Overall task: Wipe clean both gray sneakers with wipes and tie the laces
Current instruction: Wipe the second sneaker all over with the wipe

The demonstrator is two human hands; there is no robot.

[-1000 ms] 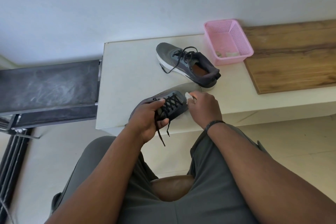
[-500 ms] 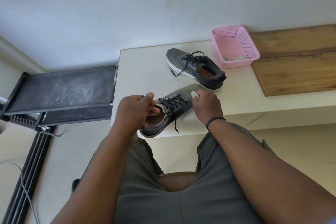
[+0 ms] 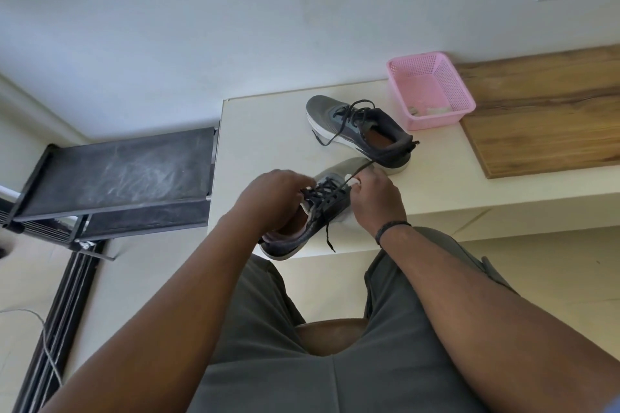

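The near sneaker (image 3: pixel 312 214) lies at the surface (image 3: pixel 265 131) edge, heel overhanging. The left hand (image 3: pixel 273 201) grips its tongue; the right hand (image 3: pixel 374 198) pinches a lace (image 3: pixel 360 169) and wipe (image 3: pixel 354 181). Beyond it sits the second sneaker (image 3: pixel 359 131). A hard pull could likely tip the near sneaker off.

A gray mesh sneaker with black laces, a white sole and a brown insole (image 3: pixel 360 132) is noted on the cream-white table (image 3: pixel 268 131). The near gray knit sneaker (image 3: pixel 302 235) is seen with black laces, a pale toe, a reddish-brown lining and a white sole. A white wipe (image 3: pixel 353 180) is observed. The pink perforated plastic basket (image 3: pixel 432 90) is patterned with small holes. The brown wood-grain board (image 3: pixel 543 117) is streaked darker. A black scuffed metal rack (image 3: pixel 117 174) is marked with whitish smears. Gray shorts (image 3: pixel 285 362) are recorded.
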